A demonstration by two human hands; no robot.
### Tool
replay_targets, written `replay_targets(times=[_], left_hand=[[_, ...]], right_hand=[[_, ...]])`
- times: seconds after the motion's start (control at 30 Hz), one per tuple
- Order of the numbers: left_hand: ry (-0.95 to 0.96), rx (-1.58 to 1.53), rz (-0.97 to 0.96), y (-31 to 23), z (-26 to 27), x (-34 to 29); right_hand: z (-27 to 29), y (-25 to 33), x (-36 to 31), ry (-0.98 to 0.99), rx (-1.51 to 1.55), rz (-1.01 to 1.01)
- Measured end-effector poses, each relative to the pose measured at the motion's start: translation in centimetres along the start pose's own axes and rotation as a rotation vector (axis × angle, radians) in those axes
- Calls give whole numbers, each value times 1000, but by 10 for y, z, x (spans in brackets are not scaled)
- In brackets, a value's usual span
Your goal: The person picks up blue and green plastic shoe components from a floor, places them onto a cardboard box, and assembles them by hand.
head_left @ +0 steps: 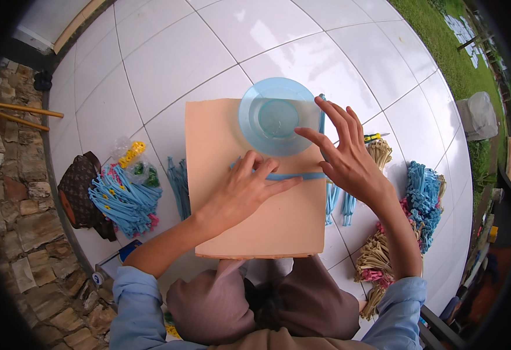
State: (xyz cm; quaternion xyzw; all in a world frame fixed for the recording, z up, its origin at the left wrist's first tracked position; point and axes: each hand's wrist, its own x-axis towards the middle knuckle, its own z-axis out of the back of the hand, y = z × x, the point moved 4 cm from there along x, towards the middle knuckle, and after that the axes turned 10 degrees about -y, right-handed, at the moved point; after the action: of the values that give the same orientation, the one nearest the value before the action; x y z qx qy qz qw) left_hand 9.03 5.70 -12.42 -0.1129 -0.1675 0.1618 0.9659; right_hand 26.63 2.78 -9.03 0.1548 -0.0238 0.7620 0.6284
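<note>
Left hand (235, 191) on blue strip (311, 175), grip unclear, likely steadying it | right hand (354, 166) apart, fingers spread | I see strip flat across board (261, 230), probably for support, blue dish (254, 105) beyond

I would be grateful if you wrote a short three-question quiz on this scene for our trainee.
1. Multiple choice: what lies across the tan board at the fingers of the left hand?
A. a wooden stick
B. a blue strip
C. a green cord

2. True or false: the patterned brown bag lies to the right of the board.

3. Short answer: what colour is the see-through round dish at the board's far edge?

Key: 1: B. 2: false. 3: light blue.
</note>
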Motion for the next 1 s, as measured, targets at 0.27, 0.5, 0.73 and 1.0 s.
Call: replay_targets(times=[0.27, 0.5, 0.73, 1.0], left_hand=[[-5, 38, -27, 1, -2, 0], [-5, 43, -31, 1, -3, 0], [-1, 26, -17, 1, -2, 0], [5, -24, 16, 1, 1, 0]], right_hand=[[-8, 0, -51, -240, 176, 48], [-10, -2, -51, -196, 163, 61], [-11, -1, -48, -143, 125, 89], [-32, -17, -78, -349, 650, -316]])
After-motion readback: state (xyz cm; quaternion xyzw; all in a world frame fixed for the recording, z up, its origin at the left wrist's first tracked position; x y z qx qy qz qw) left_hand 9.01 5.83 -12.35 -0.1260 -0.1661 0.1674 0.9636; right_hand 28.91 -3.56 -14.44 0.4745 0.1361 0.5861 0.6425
